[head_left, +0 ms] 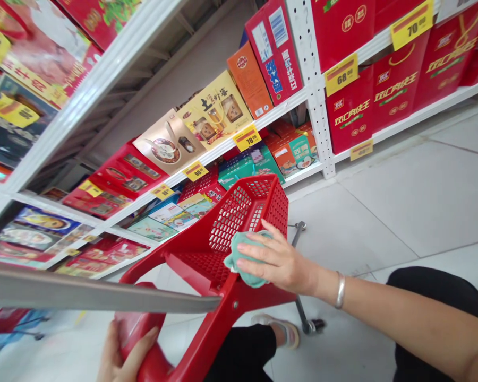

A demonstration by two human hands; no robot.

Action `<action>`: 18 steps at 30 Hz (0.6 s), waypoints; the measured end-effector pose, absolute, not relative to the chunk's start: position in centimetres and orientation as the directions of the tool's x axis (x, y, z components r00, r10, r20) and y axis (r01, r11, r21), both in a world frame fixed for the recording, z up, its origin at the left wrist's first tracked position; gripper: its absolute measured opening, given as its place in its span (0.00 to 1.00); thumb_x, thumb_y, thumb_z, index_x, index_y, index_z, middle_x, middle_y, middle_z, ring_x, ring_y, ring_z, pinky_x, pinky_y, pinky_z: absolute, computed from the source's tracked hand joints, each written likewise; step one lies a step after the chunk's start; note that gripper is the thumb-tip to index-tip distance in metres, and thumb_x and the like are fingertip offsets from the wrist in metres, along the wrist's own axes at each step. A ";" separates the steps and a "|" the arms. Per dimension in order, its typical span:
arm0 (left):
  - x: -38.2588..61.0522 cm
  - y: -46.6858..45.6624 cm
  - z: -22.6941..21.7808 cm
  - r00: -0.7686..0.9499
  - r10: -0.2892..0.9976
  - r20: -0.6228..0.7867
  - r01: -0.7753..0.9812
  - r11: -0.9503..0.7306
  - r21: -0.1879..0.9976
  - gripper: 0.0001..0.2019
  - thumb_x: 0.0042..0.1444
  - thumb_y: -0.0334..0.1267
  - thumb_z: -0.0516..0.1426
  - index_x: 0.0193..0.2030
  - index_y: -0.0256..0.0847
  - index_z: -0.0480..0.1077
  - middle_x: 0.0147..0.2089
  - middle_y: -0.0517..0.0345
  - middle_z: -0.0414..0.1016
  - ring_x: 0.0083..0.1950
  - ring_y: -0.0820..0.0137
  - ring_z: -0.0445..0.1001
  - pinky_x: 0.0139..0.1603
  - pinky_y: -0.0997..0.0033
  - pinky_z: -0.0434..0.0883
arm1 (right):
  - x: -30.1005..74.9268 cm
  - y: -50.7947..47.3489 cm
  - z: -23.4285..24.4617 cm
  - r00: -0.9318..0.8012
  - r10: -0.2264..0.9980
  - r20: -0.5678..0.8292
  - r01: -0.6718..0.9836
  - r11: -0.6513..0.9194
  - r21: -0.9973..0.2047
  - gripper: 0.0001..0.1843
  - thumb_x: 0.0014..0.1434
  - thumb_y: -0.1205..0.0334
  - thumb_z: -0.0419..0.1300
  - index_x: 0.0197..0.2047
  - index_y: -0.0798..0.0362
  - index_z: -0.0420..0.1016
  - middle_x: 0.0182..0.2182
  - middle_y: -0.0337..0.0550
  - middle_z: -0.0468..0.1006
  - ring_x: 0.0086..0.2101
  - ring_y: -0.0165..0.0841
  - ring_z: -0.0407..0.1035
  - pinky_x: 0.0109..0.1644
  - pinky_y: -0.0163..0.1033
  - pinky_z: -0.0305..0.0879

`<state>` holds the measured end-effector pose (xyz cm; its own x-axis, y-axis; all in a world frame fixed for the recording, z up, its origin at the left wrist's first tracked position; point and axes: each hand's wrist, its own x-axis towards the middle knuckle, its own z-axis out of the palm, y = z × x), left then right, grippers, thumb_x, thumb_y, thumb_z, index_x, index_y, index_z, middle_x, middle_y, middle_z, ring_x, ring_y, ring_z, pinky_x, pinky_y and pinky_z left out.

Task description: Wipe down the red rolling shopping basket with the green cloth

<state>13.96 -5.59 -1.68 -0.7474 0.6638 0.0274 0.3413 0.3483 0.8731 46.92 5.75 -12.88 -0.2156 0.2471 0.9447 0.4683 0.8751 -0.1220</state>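
Observation:
A red plastic shopping basket cart [242,212] stands tilted in front of me on small wheels. My right hand [276,260] presses a teal cloth [242,260] against the basket's rim, fingers closed over the cloth. A silver bangle sits on that wrist. My left hand [119,358] grips the red handle part [143,339] of the cart at the bottom of the view, fingers wrapped round it. A grey metal bar [95,294] crosses in front on the left.
White store shelves [223,148] hold red, gold and green gift boxes with yellow price tags. A white perforated upright [316,95] divides the shelving. Pale tiled floor [402,196] stretches to the right. My dark trousers and a shoe [281,329] show below.

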 end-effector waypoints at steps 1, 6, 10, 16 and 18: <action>14.2 -5.3 -1.4 -0.751 0.660 0.026 0.329 0.340 0.881 0.55 0.37 0.50 0.72 0.75 0.54 0.58 0.70 0.48 0.69 0.42 0.62 0.82 0.30 0.71 0.78 | 46.4 5.4 -12.9 -0.223 0.237 0.945 0.449 0.886 -0.117 0.18 0.71 0.68 0.58 0.60 0.46 0.77 0.58 0.43 0.81 0.66 0.41 0.66 0.75 0.63 0.52; 14.1 -4.2 -0.5 -0.715 0.695 0.078 0.369 0.281 0.886 0.46 0.37 0.51 0.71 0.68 0.54 0.70 0.60 0.55 0.79 0.49 0.59 0.80 0.33 0.74 0.76 | 45.1 6.6 -14.6 -0.295 0.291 0.910 0.488 0.865 -0.119 0.17 0.71 0.67 0.58 0.59 0.46 0.78 0.58 0.45 0.81 0.64 0.40 0.69 0.73 0.62 0.58; 13.4 -3.8 -0.7 -0.697 0.697 0.167 0.453 0.248 0.856 0.38 0.41 0.50 0.68 0.63 0.48 0.75 0.52 0.54 0.83 0.50 0.56 0.81 0.42 0.68 0.79 | 45.4 9.0 -16.3 -0.289 0.303 0.908 0.546 0.831 -0.104 0.19 0.69 0.70 0.59 0.60 0.48 0.77 0.58 0.47 0.81 0.63 0.41 0.70 0.70 0.61 0.61; 12.0 -3.2 -0.8 -0.726 0.670 0.155 0.440 0.280 0.853 0.36 0.39 0.51 0.68 0.60 0.53 0.77 0.51 0.61 0.84 0.62 0.52 0.78 0.52 0.70 0.79 | 46.8 12.3 -18.3 -0.254 0.370 0.894 0.673 0.732 -0.111 0.19 0.70 0.71 0.57 0.60 0.47 0.78 0.57 0.47 0.81 0.61 0.42 0.71 0.69 0.61 0.61; 11.8 -3.1 -0.8 -0.737 0.658 0.154 0.436 0.288 0.853 0.39 0.39 0.51 0.68 0.63 0.54 0.75 0.51 0.62 0.84 0.62 0.52 0.78 0.53 0.69 0.79 | 47.4 13.2 -18.8 -0.238 0.416 0.878 0.711 0.691 -0.135 0.21 0.69 0.72 0.57 0.60 0.46 0.78 0.57 0.47 0.82 0.61 0.42 0.71 0.69 0.60 0.60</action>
